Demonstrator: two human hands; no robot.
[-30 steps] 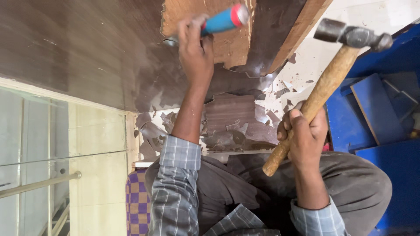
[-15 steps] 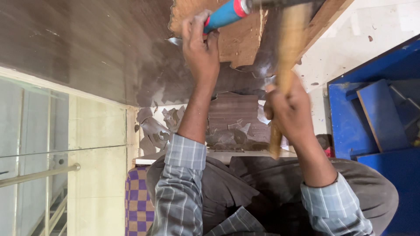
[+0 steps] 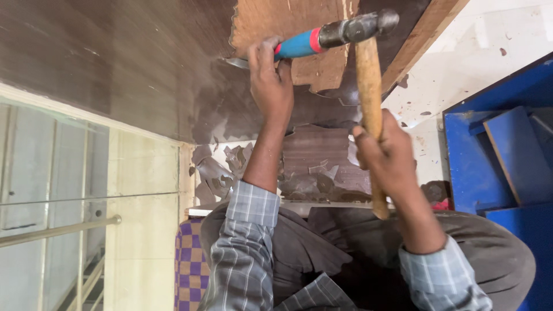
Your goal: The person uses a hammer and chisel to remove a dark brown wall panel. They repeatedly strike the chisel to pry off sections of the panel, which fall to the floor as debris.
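A broad dark laminated board (image 3: 115, 63) fills the upper left of the view, its brown veneer stripped away near the top to bare a patch of plywood (image 3: 288, 29). To the right stand blue panels (image 3: 495, 155) against a pale, speckled floor (image 3: 489, 52). Below the board lies a heap of torn laminate scraps (image 3: 311, 167), just above the person's knees. The right hand (image 3: 389, 155) has its grip wrapped tight around the wooden handle of a hammer (image 3: 368, 98), whose dark metal head sits against the butt end of a chisel (image 3: 296, 45). The left hand (image 3: 271, 86) has its grip closed around the chisel's blue and red handle, the blade tip pressed to the board at the edge of the bare patch.
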